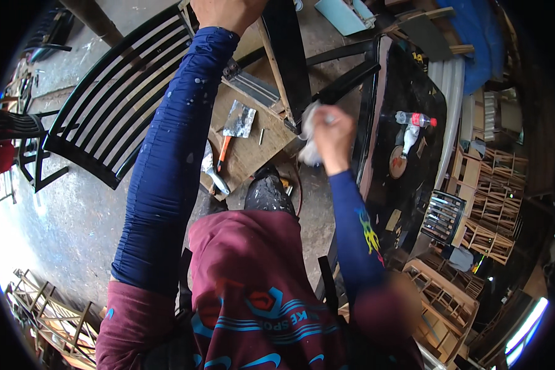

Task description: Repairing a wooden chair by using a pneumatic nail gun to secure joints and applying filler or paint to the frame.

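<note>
My right hand (335,140) is closed round a crumpled whitish cloth (310,151), beside the lower end of a black-painted chair part (288,58). Up at the top edge is my left hand (227,12), near the black furniture frame; its fingers are cut off by the picture, so their grip is hidden. The black slatted part (126,92) of the chair spreads out to the left of my left forearm. Below, on a wooden board (268,139), lie a paint-spattered scraper (238,120) with an orange handle and a white-handled brush (216,177), partly behind my sleeve.
A dark table (413,86) at the right carries a red-capped plastic bottle (416,118), a white bottle (408,140) and a round lid-like disc (398,163). A light-blue container (344,15) stands at the far side. Wooden frames (490,197) are stacked on the right.
</note>
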Available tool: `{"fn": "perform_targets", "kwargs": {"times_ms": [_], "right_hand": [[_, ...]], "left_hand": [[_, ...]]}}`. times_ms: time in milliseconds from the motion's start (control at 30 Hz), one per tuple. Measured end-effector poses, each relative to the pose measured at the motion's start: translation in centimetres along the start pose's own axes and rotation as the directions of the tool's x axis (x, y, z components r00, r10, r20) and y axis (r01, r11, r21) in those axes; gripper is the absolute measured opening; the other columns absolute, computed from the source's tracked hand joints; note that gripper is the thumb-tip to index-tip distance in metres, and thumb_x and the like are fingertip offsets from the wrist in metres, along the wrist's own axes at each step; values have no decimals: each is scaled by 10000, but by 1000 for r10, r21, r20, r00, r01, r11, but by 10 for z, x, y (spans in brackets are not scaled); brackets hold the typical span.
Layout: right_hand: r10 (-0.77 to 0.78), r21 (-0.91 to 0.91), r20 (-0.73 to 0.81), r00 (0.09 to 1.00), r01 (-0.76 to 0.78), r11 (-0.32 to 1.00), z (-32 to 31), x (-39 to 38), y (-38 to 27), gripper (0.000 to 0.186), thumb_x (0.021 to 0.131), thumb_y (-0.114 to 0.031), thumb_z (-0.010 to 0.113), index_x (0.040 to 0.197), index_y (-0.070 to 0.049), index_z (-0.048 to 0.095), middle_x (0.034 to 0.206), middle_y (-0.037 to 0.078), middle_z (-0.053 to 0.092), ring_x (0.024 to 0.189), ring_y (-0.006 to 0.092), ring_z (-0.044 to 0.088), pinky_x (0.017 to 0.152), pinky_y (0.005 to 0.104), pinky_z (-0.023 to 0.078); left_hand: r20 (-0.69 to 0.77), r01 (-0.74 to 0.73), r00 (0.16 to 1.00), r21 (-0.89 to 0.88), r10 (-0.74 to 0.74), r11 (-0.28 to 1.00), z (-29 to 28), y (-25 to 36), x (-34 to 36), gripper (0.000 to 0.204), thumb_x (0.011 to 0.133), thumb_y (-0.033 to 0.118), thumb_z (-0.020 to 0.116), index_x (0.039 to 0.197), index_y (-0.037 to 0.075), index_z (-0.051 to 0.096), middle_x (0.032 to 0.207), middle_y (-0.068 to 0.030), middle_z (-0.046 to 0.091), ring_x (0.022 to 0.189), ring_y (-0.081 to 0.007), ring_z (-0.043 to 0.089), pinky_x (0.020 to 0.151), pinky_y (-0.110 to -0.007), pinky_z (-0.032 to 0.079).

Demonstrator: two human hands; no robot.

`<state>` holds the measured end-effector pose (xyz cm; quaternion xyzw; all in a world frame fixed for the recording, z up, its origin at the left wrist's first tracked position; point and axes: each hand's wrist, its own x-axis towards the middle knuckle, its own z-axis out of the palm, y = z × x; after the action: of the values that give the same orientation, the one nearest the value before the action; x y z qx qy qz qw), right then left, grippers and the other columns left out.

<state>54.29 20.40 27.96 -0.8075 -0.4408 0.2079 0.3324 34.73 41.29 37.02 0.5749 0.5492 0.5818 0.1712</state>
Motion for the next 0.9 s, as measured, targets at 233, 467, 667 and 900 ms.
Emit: {"fn": "perform_targets", "kwargs": {"times_ms": [233, 467, 667, 900], "right_hand": [[-161, -422, -72, 984, 116, 899, 20, 10, 15, 167, 858, -163, 659, 856, -25, 751, 834, 270, 709, 861, 426, 727, 764, 470, 580], [-148, -351, -155, 977, 86, 932, 30, 8, 18, 161, 835, -144, 664, 860, -13, 754, 819, 272, 707, 813, 446, 716, 719, 493, 570], [-211, -302, 33, 977, 211, 930, 40, -46, 8, 117, 811, -119, 705, 867, -23, 742, 805, 236, 723, 753, 403, 726, 699, 452, 569], [-234, -300, -6, 972, 221, 928, 28, 1, 18, 178, 955, -184, 633, 963, -13, 681, 878, 213, 701, 790, 355, 736, 696, 439, 583]], "left_hand": [[66, 36, 997, -34, -34, 999, 2, 3, 2, 513, 788, 135, 789, 1244, 48, 570, 1202, -224, 592, 1084, -451, 611, 892, -493, 517], [34, 11, 999, 11, -11, 1000, -1, -2, 3, 496, 798, 141, 786, 1227, 23, 565, 1185, -229, 590, 1089, -452, 606, 904, -488, 512], [13, -20, 1000, 24, 19, 1000, 0, -5, 0, 493, 794, 149, 796, 1228, 54, 581, 1179, -215, 594, 1088, -436, 613, 909, -478, 514], [19, -117, 993, 72, 115, 991, 2, -8, 13, 512, 798, 163, 791, 1243, 36, 573, 1138, -230, 595, 1051, -434, 600, 904, -477, 490]]}}
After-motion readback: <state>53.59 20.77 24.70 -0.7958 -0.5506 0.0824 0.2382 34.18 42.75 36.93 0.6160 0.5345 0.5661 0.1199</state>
